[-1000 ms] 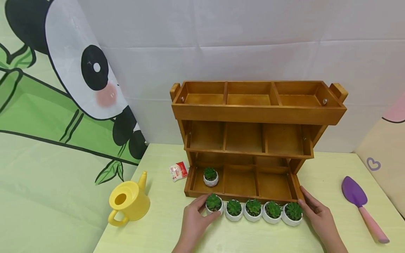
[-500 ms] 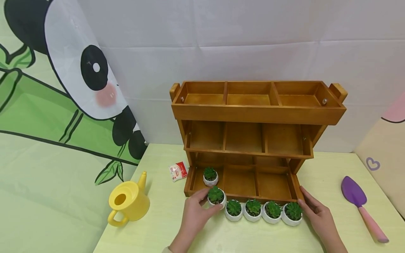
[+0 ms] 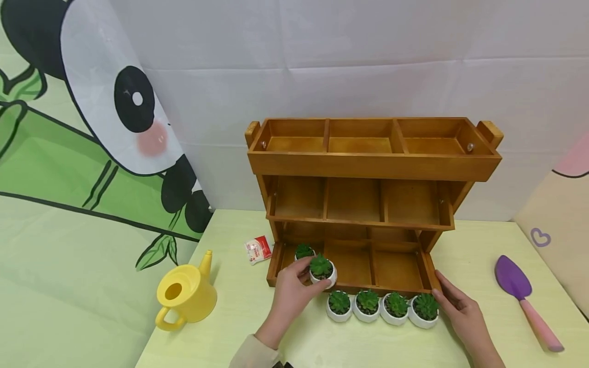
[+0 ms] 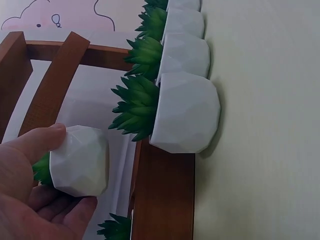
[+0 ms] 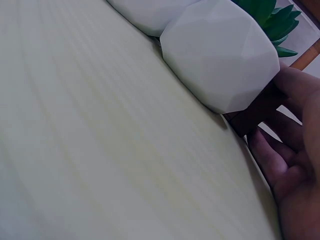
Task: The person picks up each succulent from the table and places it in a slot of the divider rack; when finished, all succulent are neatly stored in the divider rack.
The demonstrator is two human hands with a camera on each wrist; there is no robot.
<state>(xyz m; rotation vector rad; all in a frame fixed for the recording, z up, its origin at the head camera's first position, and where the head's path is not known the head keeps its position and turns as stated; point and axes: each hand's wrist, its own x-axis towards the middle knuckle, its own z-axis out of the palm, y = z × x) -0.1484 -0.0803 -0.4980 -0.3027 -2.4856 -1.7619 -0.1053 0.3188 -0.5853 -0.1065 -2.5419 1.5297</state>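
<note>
Head view: left hand [image 3: 293, 289] pinches a potted succulent [image 3: 321, 267] between thumb and fingers, right hand [image 3: 462, 309] grips the shelf [image 3: 375, 164].

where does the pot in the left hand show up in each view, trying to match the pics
Head: the pot is just right of and below centre, in the left hand, in front of the shelf's bottom tier.
Left wrist: lower left, between thumb and fingers.
Right wrist: not in it.
Shared landmark: the row of pots on the table; the right wrist view shows only part of it, at the top.
</note>
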